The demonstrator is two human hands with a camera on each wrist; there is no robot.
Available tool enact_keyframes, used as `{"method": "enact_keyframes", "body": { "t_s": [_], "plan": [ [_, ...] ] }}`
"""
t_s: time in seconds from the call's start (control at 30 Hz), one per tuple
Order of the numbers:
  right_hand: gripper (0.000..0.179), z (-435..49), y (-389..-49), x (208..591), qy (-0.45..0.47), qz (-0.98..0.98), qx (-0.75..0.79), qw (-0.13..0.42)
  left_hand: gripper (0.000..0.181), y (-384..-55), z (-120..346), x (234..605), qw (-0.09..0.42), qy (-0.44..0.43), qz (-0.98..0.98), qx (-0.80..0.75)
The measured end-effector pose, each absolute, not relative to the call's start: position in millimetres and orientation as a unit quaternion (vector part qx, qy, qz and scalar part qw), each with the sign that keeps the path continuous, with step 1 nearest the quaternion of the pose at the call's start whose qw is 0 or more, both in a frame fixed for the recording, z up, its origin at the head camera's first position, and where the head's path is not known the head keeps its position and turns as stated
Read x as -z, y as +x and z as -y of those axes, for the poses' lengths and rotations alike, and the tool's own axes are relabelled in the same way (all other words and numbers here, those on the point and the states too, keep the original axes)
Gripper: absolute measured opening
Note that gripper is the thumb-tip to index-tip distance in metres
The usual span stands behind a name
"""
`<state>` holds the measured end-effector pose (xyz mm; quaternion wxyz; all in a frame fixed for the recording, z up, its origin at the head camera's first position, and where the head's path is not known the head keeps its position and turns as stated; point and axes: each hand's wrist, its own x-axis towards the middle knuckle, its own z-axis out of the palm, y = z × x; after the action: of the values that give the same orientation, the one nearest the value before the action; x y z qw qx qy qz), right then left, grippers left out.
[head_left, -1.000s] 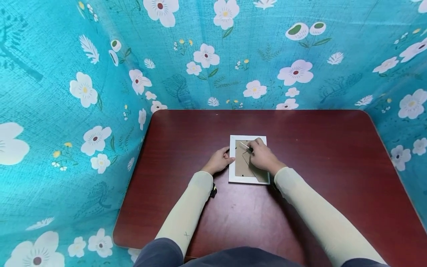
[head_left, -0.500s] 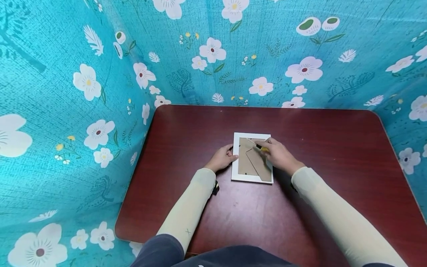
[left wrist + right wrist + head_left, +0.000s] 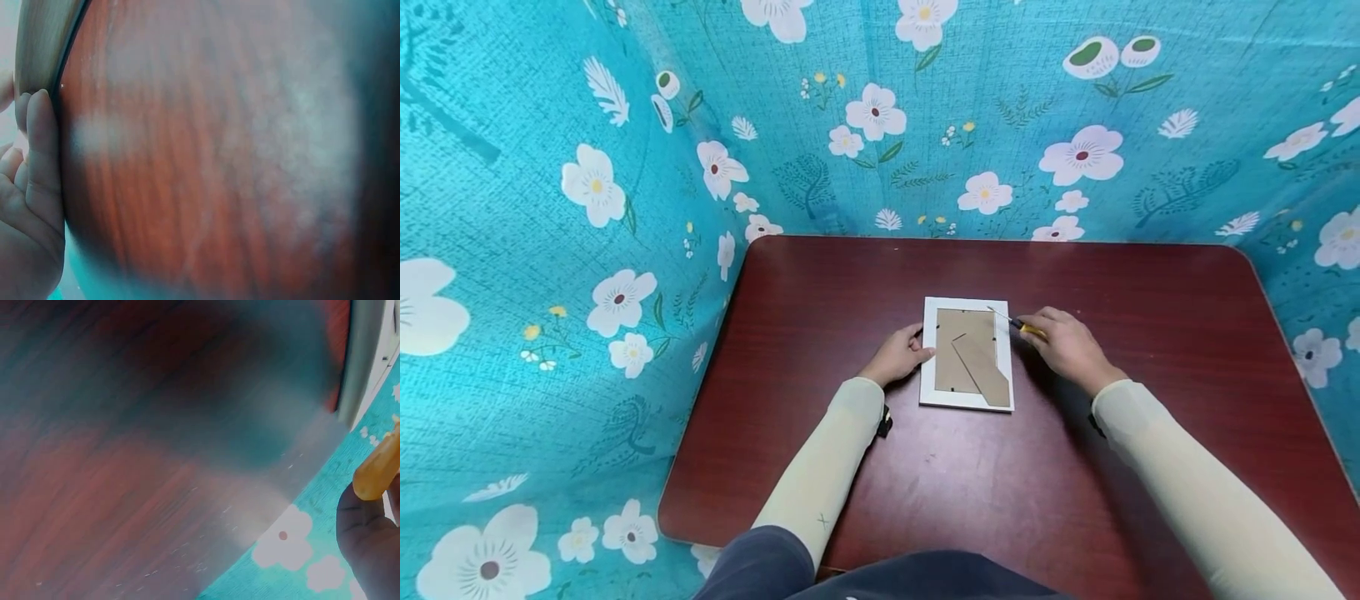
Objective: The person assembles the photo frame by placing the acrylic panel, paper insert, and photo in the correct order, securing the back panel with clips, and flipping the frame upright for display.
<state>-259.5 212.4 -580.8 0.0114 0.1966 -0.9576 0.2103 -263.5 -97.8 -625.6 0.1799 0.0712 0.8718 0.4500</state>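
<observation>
A white picture frame [image 3: 929, 385] lies face down on the table, its brown backing board [image 3: 958, 367] with a stand flap upward. Small dark tabs [image 3: 995, 339] show along the board's edges. My left hand [image 3: 895, 357] grips the frame's left side, thumb over the border; the left wrist view shows fingers [image 3: 42, 150] against its outer edge. Right of the frame, my right hand [image 3: 1067, 343] holds a screwdriver [image 3: 1032, 330] by its yellow and black handle. Its thin shaft points left over the frame's upper right corner. In the right wrist view the yellow handle [image 3: 378, 467] sticks out of the fingers.
The dark red wooden table [image 3: 820, 300] has rounded corners. A turquoise flowered cloth [image 3: 820, 200] hangs behind it and along both sides. The person's body is at the near edge.
My right hand has moved right with the screwdriver, from over the backing board to beside the frame. The left hand keeps its hold on the frame. The head view has shifted slightly.
</observation>
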Motion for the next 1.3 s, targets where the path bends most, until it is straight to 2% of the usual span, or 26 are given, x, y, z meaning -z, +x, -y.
{"method": "enact_keyframes", "body": {
  "t_s": [0.7, 0.93, 1.1, 1.3],
  "plan": [
    [0.036, -262.6, -266.7, 595.9, 0.084, 0.969, -0.234, 0.010, 0.068, -262.5, 98.2, 628.6, 0.185, 0.065, -0.867, -0.457],
    [0.035, -276.4, -264.5, 601.7, 0.067, 0.967, -0.239, 0.053, 0.067, -262.0, 95.6, 626.6, 0.182, 0.065, -0.870, -0.453],
    [0.028, -283.8, -264.0, 605.5, 0.046, 0.967, -0.235, 0.084, 0.067, -261.4, 95.4, 624.7, 0.180, 0.068, -0.871, -0.452],
    [0.025, -290.0, -266.2, 606.1, 0.011, 0.965, -0.247, 0.089, 0.067, -261.2, 96.1, 624.3, 0.184, 0.064, -0.873, -0.448]
  ]
}}
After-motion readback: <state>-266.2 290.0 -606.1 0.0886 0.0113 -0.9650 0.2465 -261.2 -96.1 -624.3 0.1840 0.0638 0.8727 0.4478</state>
